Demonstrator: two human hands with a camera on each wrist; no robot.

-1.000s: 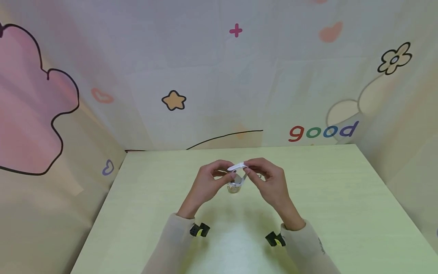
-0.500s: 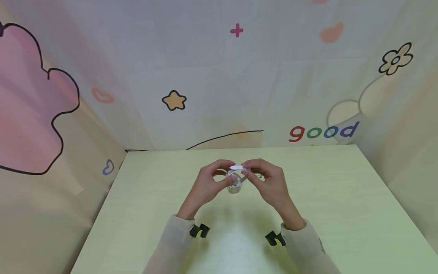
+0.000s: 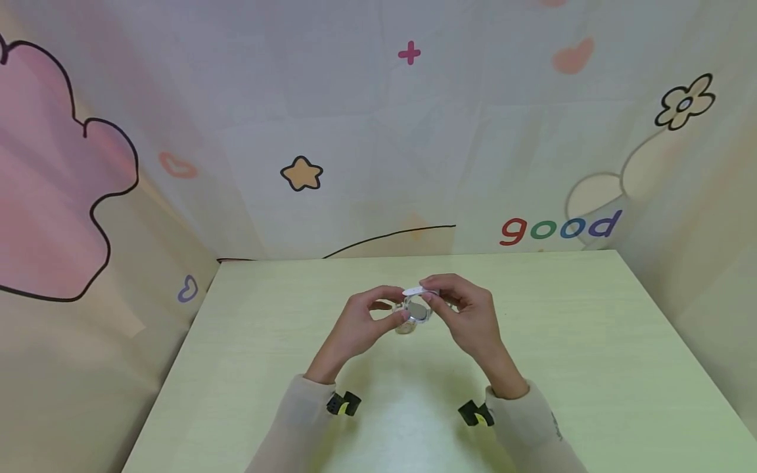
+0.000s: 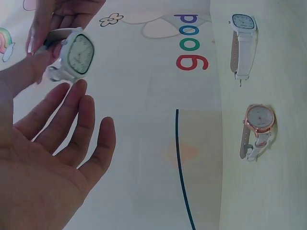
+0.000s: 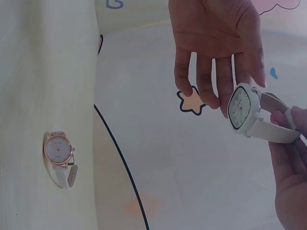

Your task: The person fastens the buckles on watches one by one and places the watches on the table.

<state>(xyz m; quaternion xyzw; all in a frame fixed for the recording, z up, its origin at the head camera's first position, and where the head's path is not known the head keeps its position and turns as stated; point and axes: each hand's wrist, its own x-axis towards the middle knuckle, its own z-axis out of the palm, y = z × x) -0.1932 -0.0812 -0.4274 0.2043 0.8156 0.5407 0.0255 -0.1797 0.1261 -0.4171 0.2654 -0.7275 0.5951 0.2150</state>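
- Head view: both hands hold a white watch (image 3: 416, 310) with a rounded-square face above the pale wooden table (image 3: 591, 341).
- Left hand (image 3: 361, 322) touches the case with its fingertips, at 9 o'clock of it.
- Right hand (image 3: 467, 315) pinches the smooth strap, at 3 o'clock.
- Rose-gold round watch (image 4: 259, 120) lies flat on the table.

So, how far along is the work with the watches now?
Two watches already lie flat on the table: a blue-faced watch and a rose-gold watch. A third one, the white watch, is in hand above the table. The right hand pinches its strap and the left hand holds its case. It is not yet set down, and its strap looks unfastened.
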